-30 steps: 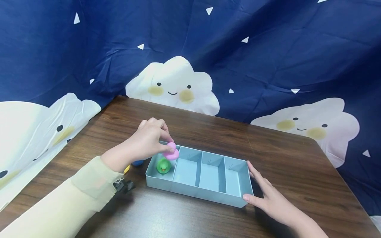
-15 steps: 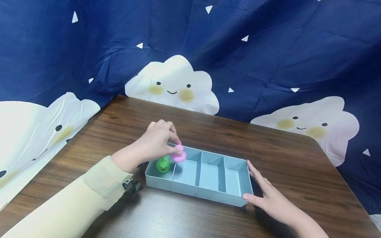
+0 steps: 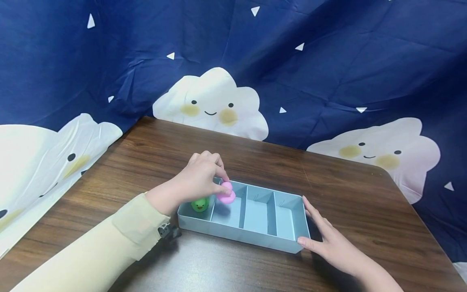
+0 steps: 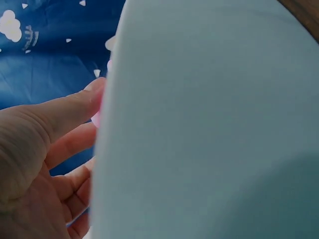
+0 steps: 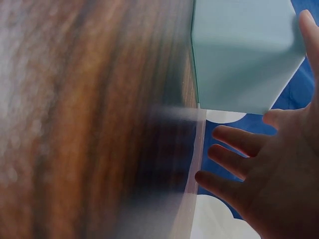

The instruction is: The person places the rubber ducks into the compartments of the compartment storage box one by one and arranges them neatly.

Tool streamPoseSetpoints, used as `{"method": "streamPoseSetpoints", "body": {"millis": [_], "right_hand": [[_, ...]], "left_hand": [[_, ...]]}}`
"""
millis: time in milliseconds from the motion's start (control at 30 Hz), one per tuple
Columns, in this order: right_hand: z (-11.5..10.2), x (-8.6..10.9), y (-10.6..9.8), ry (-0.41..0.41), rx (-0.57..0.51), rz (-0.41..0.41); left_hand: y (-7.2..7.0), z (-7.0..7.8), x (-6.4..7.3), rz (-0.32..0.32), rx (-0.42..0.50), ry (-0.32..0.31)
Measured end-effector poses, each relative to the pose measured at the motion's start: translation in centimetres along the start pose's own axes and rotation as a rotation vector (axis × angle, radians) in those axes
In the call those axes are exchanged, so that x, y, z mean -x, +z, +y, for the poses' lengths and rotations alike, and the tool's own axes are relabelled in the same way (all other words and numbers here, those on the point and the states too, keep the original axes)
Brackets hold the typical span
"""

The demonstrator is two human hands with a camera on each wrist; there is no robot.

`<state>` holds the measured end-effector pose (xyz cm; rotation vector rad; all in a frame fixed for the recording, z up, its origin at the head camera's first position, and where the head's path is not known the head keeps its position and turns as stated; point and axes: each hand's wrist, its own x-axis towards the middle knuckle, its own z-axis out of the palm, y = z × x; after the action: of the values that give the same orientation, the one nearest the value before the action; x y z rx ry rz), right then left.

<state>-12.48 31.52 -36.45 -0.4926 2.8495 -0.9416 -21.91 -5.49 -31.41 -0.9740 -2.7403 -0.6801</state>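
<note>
My left hand [image 3: 200,178] pinches a pink toy duck [image 3: 227,197] between thumb and fingers. It hangs over the second compartment from the left of a light-blue divided tray [image 3: 240,235]. A green toy duck [image 3: 199,205] with an orange beak sits in the leftmost compartment, partly covered by the left hand. The tray's wall [image 4: 209,109] fills much of the left wrist view and hides most of the pink duck [image 4: 96,118]. At the tray's right end, my right hand [image 3: 333,245] rests with thumb and index finger against the corners, the other fingers spread in the right wrist view.
The tray stands on a dark wooden table [image 3: 262,267]. Two more compartments lie to the right, behind thin dividers. A blue curtain [image 3: 328,73] with smiling clouds hangs along the table's back and left edges. A small dark device [image 3: 166,230] sits at the left cuff.
My left hand has carried the pink duck rightward from above the leftmost compartment to the second one, and slightly lower. Yellow and blue things by the left wrist are now hidden. The right hand stays put.
</note>
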Motion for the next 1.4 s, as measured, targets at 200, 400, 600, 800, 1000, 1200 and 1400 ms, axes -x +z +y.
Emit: {"method": "streamPoseSetpoints", "body": {"millis": [200,400,600,800,1000,1200,1400], "right_hand": [[0.1,0.0,0.0,-0.013,0.001,0.0],[0.1,0.0,0.1,-0.017,-0.004,0.0],[0.1,-0.1,0.1,-0.027,-0.014,0.001],[0.1,-0.1,0.1,-0.029,-0.025,-0.011],[0.0,-0.2,0.0,-0.019,-0.028,-0.02],[0.0,-0.1,0.0,-0.006,-0.019,-0.019],[0.0,-0.2,0.0,0.01,-0.02,-0.026]], "left_hand": [[0.8,0.5,0.2,-0.028,-0.016,0.008],[1.9,0.4,0.5,-0.028,-0.043,0.006],[2.6,0.3,0.7,-0.014,-0.015,-0.004],[3.2,0.1,0.8,-0.034,-0.036,0.0],[3.6,0.1,0.7,-0.059,-0.016,-0.012],[3.9,0.3,0.5,-0.104,0.0,-0.066],[4.2,0.4,0.2,-0.145,-0.005,-0.127]]}}
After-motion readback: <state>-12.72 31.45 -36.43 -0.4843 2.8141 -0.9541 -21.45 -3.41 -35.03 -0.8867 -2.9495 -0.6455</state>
